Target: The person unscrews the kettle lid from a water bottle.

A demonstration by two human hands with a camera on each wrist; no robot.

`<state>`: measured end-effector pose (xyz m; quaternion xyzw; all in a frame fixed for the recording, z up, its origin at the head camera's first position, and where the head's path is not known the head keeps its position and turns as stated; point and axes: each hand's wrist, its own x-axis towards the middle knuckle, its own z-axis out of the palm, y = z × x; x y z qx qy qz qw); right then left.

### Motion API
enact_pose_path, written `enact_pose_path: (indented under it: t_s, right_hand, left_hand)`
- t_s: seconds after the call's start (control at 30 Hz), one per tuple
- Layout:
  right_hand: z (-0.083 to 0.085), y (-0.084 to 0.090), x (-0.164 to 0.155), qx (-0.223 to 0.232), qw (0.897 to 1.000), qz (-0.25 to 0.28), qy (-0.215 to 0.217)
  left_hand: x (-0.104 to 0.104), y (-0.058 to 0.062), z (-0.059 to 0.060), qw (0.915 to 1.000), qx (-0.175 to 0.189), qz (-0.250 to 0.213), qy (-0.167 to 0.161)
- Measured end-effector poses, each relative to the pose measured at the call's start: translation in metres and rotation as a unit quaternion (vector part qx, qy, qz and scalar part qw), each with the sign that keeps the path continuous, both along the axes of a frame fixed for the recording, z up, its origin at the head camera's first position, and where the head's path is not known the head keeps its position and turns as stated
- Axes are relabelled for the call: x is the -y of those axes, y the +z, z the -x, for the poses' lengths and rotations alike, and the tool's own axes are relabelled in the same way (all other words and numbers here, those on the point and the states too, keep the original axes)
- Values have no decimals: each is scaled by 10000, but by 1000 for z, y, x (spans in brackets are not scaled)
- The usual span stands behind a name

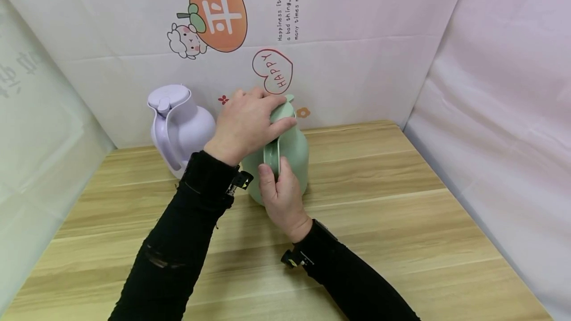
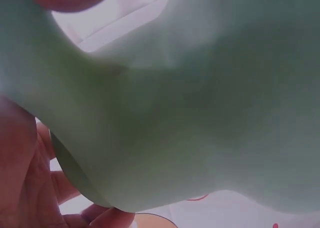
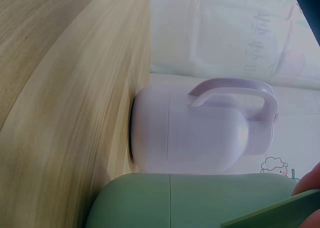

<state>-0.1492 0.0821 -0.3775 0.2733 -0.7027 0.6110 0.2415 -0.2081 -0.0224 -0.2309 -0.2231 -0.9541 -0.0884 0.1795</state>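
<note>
A pale green thermos jug (image 1: 300, 160) stands upright on the wooden table, its handle (image 1: 271, 154) turned towards me. My left hand (image 1: 243, 123) lies over the jug's top and holds the lid (image 1: 283, 111), thumb on the near side and fingers across it. In the left wrist view, fingers (image 2: 60, 185) curl round the edge of the green top. My right hand (image 1: 285, 199) grips the lower part of the handle from the front. Only fingertips of that hand show at the edge of the right wrist view, by the green handle (image 3: 280, 210).
A lilac thermos jug (image 1: 194, 125) with its lid on stands just left of the green one, near the back edge of the table (image 1: 379, 202). A white printed cloth (image 1: 357, 78) hangs behind, and more white cloth borders both sides.
</note>
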Motion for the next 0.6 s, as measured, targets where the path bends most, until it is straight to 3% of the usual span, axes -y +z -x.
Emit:
enact_pose_path:
  t_s: [0.6]
  right_hand:
    - [0, 0, 0, 25, 10000, 21, -25]
  left_hand:
    - [-9, 1, -2, 9972, -485, 365, 429]
